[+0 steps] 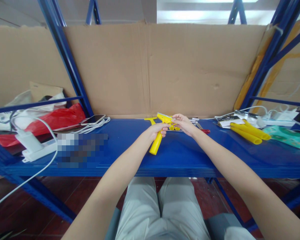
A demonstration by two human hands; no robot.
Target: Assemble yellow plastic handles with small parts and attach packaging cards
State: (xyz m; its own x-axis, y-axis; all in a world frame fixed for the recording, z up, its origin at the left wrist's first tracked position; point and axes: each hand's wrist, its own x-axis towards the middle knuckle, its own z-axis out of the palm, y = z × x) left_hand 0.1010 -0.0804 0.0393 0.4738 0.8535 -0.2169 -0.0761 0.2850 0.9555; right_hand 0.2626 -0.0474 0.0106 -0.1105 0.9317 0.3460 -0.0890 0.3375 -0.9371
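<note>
A yellow squeegee [155,145] with a tubular handle and a pale strip along its wide head is held up over the blue table. My left hand [158,130] is closed round the upper handle, just below the head. At the head's right end, my right hand [183,123] grips with bent fingers; some fingertips are hidden. Behind my left hand lies a yellow T-shaped piece [151,120]. Other yellow parts [176,128] sit under and behind my hands, partly covered. To the right of them is a red-handled tool [205,131].
Yellow tubes [250,132] lie at the right near a green packet [288,136] and white cables. On the left are a power strip [40,150], a red bag [57,118] and a phone [93,119]. A cardboard panel [150,70] stands along the back between blue posts.
</note>
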